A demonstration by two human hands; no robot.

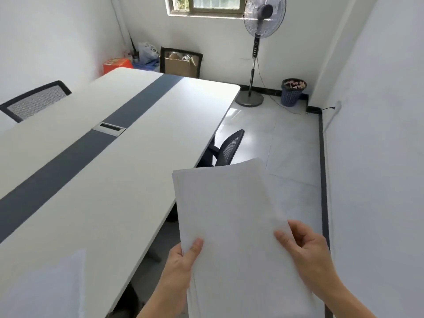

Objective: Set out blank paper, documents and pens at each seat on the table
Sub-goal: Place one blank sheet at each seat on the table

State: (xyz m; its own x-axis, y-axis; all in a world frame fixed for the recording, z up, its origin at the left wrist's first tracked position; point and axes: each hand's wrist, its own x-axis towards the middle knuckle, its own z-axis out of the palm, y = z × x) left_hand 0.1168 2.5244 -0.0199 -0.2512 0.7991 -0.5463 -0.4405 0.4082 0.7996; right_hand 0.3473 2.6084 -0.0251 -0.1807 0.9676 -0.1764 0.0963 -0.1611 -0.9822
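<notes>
Occupying the lower foreground, a stack of blank paper (pixel 231 214) is held in the air by both hands, just beside the long right edge of the desk (pixel 114 180) and over the tiled floor (pixel 286 145). The left hand (pixel 181 265) is closed on the stack's lower left corner, its thumb (pixel 195 246) laid flat on the top sheet and the fingers hidden beneath. The right hand (pixel 307 253) is closed on the stack's right edge, which is pinched between thumb and curled fingers; whether one sheet or several are taken cannot be told. The upper corners of the sheets are slightly fanned apart. The desk is white and is divided lengthwise by a dark grey strip (pixel 68 164), in which a metal cable hatch (pixel 109 129) is set. A pale, sheet-like patch is seen at the desk's near corner - too faint to identify. A black mesh chair (pixel 229 148) is drawn up to the right side of the desk, and a second mesh chair (pixel 36 101) to the left side. Listed along the far wall: a pedestal fan (pixel 263 17), a waste basket (pixel 292 92), a cardboard box (pixel 181 65), an orange box (pixel 117 64), a plastic bag (pixel 148 52) - and above them a window (pixel 206 5).
</notes>
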